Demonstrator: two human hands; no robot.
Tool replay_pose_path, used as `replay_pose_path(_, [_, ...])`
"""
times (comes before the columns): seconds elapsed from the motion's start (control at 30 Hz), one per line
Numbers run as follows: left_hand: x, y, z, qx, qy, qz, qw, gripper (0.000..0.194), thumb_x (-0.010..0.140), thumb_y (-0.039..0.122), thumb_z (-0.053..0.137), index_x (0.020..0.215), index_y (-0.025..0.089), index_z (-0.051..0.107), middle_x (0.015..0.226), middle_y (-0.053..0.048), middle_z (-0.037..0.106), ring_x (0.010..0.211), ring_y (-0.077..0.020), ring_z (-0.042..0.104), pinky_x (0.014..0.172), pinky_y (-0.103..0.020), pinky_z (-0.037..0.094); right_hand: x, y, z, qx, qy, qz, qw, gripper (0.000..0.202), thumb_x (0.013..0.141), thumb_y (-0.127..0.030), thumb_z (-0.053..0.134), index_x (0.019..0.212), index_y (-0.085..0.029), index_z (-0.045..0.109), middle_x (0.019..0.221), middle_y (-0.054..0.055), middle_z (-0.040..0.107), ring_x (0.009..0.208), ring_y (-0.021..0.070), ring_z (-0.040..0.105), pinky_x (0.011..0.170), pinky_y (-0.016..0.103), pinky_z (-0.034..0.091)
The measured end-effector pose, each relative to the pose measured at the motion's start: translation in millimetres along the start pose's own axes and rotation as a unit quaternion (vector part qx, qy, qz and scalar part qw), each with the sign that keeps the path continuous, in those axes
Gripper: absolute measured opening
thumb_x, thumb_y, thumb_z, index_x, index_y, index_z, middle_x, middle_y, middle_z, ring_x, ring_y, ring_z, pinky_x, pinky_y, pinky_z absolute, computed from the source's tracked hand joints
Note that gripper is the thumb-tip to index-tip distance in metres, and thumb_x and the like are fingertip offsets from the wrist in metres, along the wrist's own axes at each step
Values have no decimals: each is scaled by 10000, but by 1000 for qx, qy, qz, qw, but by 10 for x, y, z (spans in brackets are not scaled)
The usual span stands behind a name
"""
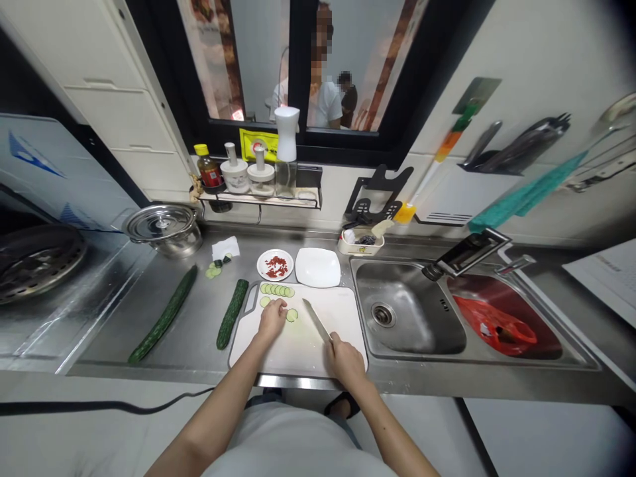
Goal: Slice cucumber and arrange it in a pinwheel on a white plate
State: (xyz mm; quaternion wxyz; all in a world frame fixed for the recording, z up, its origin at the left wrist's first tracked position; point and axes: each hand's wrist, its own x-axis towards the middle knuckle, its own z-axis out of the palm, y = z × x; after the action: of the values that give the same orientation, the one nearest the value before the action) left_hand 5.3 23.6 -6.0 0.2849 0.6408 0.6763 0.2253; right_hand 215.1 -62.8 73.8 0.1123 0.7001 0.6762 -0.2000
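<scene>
My right hand (346,361) grips a kitchen knife (317,319), its blade pointing away from me over the white cutting board (318,361). On the board's left half, my left hand (273,319) has its fingers curled in; what they hold, if anything, is hidden. A loose cucumber slice (292,315) lies just right of those fingers, with another at their upper left. Along the board's top left edge runs a row of overlapping cucumber slices (277,289). Beside the board lies a cucumber piece (232,314), and farther left a longer cucumber (163,315).
Behind the board stand a small plate of chopped red pieces (276,265) and a white square dish (318,267). Cucumber scraps (213,270) lie near a paper towel (226,248). A lidded pot (166,228) is back left; a double sink (412,318) is right.
</scene>
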Motion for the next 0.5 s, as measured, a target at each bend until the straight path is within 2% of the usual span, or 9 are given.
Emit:
replay_pose_path(0.17, [-36,28,28,23,-6,2,1000,186,822,213,551,987,173,627,912,-61,607,865,-183,564,812,-282,415,30,66,9,40,7,52,998,303,960,-241,264,1160,-179,483,936,116,697,859,199,660,665,268,382])
replay_pose_path(0.33, [-44,107,16,46,-24,-6,999,183,785,229,590,955,171,625,954,-72,596,935,-204,550,861,-302,400,24,80,-3,34,-8,50,998,294,968,-266,276,1166,-185,478,938,117,693,861,198,657,659,265,377])
replay_pose_path(0.5, [-31,157,7,48,-19,-19,998,105,769,194,590,867,172,621,914,-60,597,889,-189,554,807,-281,397,-16,54,-6,26,-14,48,998,293,971,-274,269,1152,-189,483,934,115,692,853,197,657,667,267,390])
